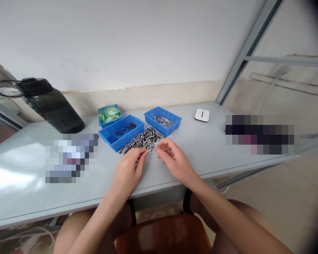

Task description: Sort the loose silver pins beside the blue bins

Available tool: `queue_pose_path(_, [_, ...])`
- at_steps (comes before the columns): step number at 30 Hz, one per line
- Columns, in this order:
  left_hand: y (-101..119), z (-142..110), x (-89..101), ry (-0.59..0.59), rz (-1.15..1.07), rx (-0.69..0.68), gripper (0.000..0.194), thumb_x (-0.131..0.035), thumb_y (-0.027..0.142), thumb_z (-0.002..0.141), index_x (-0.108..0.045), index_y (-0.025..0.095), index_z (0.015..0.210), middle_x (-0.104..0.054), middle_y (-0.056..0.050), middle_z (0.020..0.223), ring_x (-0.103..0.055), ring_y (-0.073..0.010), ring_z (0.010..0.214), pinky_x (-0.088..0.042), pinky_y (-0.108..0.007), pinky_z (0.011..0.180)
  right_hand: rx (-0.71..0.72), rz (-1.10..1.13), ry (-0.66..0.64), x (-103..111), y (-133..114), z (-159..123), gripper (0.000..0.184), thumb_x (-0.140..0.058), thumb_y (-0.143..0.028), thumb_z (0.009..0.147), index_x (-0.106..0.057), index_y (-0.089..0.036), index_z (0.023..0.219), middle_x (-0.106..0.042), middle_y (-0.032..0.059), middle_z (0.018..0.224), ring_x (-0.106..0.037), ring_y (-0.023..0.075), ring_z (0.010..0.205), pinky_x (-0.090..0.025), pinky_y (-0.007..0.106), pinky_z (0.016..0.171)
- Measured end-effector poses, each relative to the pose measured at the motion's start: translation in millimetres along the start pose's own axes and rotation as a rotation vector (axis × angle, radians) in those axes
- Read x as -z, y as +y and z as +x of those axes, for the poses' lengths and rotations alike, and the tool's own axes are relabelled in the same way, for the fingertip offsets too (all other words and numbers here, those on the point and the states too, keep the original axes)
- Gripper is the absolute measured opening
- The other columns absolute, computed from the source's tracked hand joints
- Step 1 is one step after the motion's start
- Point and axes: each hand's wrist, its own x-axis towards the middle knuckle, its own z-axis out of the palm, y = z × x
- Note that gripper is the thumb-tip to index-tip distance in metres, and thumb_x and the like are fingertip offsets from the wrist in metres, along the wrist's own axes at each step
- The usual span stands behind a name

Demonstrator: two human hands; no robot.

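Note:
Thumb and forefinger of my left hand (129,165) pinch one end of a thin silver metal pin (151,150), like a nail or screw. My right hand (176,158) is closed with its fingertips at the pin's other end, in front of the pile. Just beyond both hands lies a loose pile of metal pins (141,140), silver and dark mixed. Behind the pile, a blue bin (113,144) on the left holds some dark pins. Another blue bin (175,127), to the right, contains silver pins.
A small blue bin with green plastic packets (110,114) stands at the back left. The dark water bottle (55,109) is farther left, and a white square device (202,115) sits at the back right. Blurred-out items lie on both sides of the grey table (201,155).

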Motion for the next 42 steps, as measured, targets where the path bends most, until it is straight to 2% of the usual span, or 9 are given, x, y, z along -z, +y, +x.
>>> queue_pose_path(7, [-3.4,1.6,-1.3,-0.072,0.018,0.043,0.02,-0.043,0.022,0.094,-0.062,0.016,0.098,-0.07,-0.006,0.095,-0.065,-0.0202,0.085,-0.05,-0.033,0.08,0.112,-0.109,-0.124,-1.1,-6.6,-0.3,0.019,-0.047,-0.033,0.095,-0.057,-0.02,0.085,-0.059,-0.0017,0.082,-0.054,0.0123,0.078,-0.042,0.025,0.073])
queue_pose_path(11, [-1.8,1.0,-1.2,-0.075,-0.004,0.104,0.019,-0.046,0.025,0.094,-0.062,0.018,0.102,-0.07,-0.006,0.099,-0.064,-0.0207,0.088,-0.05,-0.034,0.08,0.121,-0.148,-0.117,4.5,-6.8,1.1,0.022,-0.046,-0.035,0.095,-0.058,-0.02,0.085,-0.061,-0.0013,0.082,-0.055,0.0128,0.079,-0.043,0.025,0.073])
queue_pose_path(14, [-0.3,0.6,-1.5,-0.105,0.015,0.136,0.02,-0.049,0.029,0.093,-0.06,0.02,0.107,-0.07,-0.005,0.098,-0.064,-0.0208,0.084,-0.05,-0.036,0.077,0.13,-0.261,-0.058,20.4,-6.8,13.4,0.019,-0.049,-0.035,0.093,-0.061,-0.02,0.09,-0.065,0.0,0.09,-0.059,0.0143,0.085,-0.045,0.026,0.075])
queue_pose_path(16, [-0.3,0.6,-2.2,-0.143,0.055,0.107,0.019,-0.049,0.029,0.092,-0.061,0.02,0.105,-0.069,-0.004,0.095,-0.064,-0.0213,0.083,-0.05,-0.037,0.076,0.154,-0.369,0.085,33.5,-6.9,28.1,0.021,-0.047,-0.035,0.094,-0.062,-0.02,0.095,-0.066,0.0026,0.095,-0.061,0.0163,0.087,-0.047,0.029,0.077])
queue_pose_path(18, [-0.9,0.8,-3.1,-0.163,0.093,0.062,0.017,-0.049,0.027,0.093,-0.061,0.02,0.101,-0.069,-0.004,0.093,-0.063,-0.0223,0.085,-0.05,-0.038,0.077,0.216,-0.535,0.15,44.0,-6.3,43.2,0.027,-0.051,-0.032,0.091,-0.059,-0.021,0.114,-0.062,0.0065,0.114,-0.061,0.0197,0.098,-0.048,0.036,0.087])
queue_pose_path(22, [-2.2,0.7,-4.3,-0.17,0.132,-0.016,0.015,-0.047,0.024,0.093,-0.061,0.018,0.097,-0.068,-0.005,0.092,-0.061,-0.0229,0.086,-0.05,-0.039,0.078,0.308,-0.794,0.187,48.4,-2.4,53.9,0.036,-0.052,-0.027,0.09,-0.054,-0.019,0.125,-0.05,0.0118,0.133,-0.048,0.0271,0.124,-0.039,0.046,0.104])
queue_pose_path(27, [-1.3,-1.1,-3.9,-0.192,0.201,-0.13,0.017,-0.046,0.022,0.094,-0.061,0.016,0.094,-0.067,-0.007,0.09,-0.06,-0.0243,0.086,-0.049,-0.042,0.08,0.354,-0.823,0.012,31.6,5.3,28.9,0.025,-0.046,-0.022,0.093,-0.06,-0.019,0.114,-0.06,0.0082,0.113,-0.057,0.0203,0.107,-0.046,0.037,0.097])
queue_pose_path(32, [0.8,-0.6,-4.0,-0.204,0.261,-0.159,0.017,-0.046,0.02,0.093,-0.062,0.015,0.091,-0.066,-0.007,0.087,-0.059,-0.0251,0.085,-0.048,-0.042,0.079,0.49,-0.996,-0.192,19.8,10.4,11.0,0.028,-0.041,-0.025,0.097,-0.06,-0.018,0.117,-0.056,0.0103,0.127,-0.047,0.024,0.122,-0.04,0.042,0.103])
queue_pose_path(42, [-0.4,-0.4,-4.6,-0.194,0.26,-0.191,0.019,-0.044,0.021,0.094,-0.062,0.015,0.091,-0.064,-0.007,0.087,-0.057,-0.0252,0.086,-0.048,-0.042,0.079,0.439,-0.998,-0.255,20.8,10.8,9.9,0.036,-0.046,-0.033,0.096,-0.052,-0.021,0.129,-0.055,0.0062,0.133,-0.047,0.0224,0.123,-0.039,0.041,0.103])
